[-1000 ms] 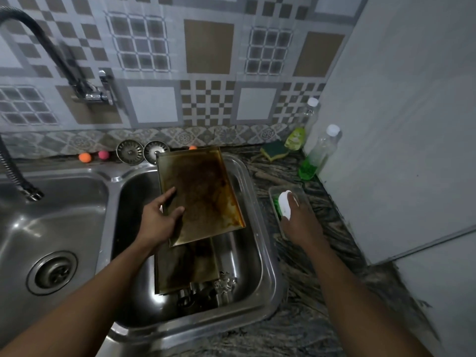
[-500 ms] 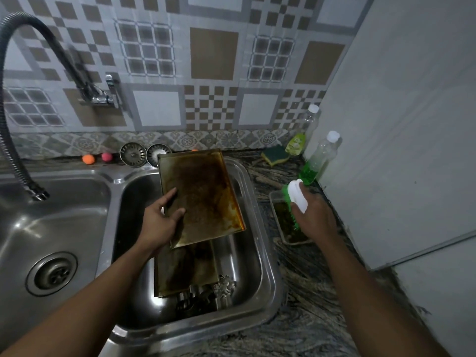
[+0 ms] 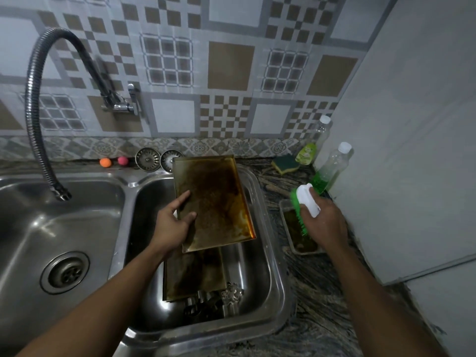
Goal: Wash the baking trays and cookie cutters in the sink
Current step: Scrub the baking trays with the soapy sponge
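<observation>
A stained, brown baking tray (image 3: 219, 199) leans tilted across the right sink basin (image 3: 268, 279), its far end resting on the back rim. My left hand (image 3: 172, 225) grips its near left edge. Under it a second dark tray (image 3: 193, 276) lies in the basin, with several metal cookie cutters (image 3: 229, 297) at its near end. My right hand (image 3: 322, 222) holds a scrub brush (image 3: 304, 202) with a white handle and green bristles above a small clear dish (image 3: 301, 240) of greenish liquid on the counter.
The left sink basin (image 3: 33, 235) has a drain (image 3: 65, 273) with the flexible tap hose (image 3: 38, 112) hanging over it. Two sink strainers (image 3: 148, 158), an orange ball (image 3: 105, 162) and a pink ball (image 3: 122, 160) sit behind. A sponge (image 3: 284, 164) and two bottles (image 3: 329, 168) stand by the right wall.
My right hand has lifted the brush up out of the small dish and turned its bristles toward the left. My left hand and the tilted tray have stayed in place.
</observation>
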Tool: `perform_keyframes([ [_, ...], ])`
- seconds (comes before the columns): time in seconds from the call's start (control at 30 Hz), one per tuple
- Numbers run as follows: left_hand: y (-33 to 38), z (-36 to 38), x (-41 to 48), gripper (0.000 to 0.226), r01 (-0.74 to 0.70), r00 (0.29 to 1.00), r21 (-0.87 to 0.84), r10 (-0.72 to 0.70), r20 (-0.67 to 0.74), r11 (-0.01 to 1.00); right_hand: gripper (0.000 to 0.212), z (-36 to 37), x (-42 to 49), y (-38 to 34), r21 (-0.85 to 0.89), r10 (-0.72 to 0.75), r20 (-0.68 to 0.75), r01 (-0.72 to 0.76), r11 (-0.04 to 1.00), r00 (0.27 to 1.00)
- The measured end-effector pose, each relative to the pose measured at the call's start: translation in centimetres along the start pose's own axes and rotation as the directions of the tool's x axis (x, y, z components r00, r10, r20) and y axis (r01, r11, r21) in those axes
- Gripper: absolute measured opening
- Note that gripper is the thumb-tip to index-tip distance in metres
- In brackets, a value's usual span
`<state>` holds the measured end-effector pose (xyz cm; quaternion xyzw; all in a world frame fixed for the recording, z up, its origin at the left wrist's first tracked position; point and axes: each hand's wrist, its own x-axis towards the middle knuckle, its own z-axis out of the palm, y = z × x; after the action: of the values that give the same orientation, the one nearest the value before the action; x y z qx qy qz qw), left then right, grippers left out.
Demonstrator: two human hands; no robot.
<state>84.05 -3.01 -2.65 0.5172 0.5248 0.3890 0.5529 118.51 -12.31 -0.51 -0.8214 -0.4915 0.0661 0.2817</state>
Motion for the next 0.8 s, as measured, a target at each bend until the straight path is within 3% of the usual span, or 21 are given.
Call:
perform_keyframes([
  [0.13,-0.2,0.1,0.2,0.057,-0.029,0.999,0.087,0.028,0.016,0.996,0.060,0.4,0.7,-5.5,0.069,-0.121,-0.067,0.126,0.990,0.990],
  [0.23,-0.6,0.2,0.3,0.060,-0.071,0.997,0.181,0.066,0.036,0.981,0.061,2.1,0.9,-10.9,0.166,-0.219,-0.009,0.217,0.962,0.976],
  [0.47,0.3,1.1,-0.6,0.044,-0.127,0.991,0.140,0.132,-0.024,0.982,0.057,7.0,0.6,-21.2,0.022,-0.353,0.181,0.355,0.935,0.918],
  [0.63,0.4,0.7,-0.6,0.045,-0.157,0.986,0.153,0.165,-0.039,0.976,0.054,8.0,0.8,-22.9,-0.033,-0.381,0.217,0.397,0.917,0.899],
  [0.8,0.2,0.5,-0.4,0.046,-0.114,0.991,0.047,0.117,-0.061,0.992,0.058,7.9,1.3,-21.6,-0.125,-0.396,0.224,0.429,0.895,0.891],
])
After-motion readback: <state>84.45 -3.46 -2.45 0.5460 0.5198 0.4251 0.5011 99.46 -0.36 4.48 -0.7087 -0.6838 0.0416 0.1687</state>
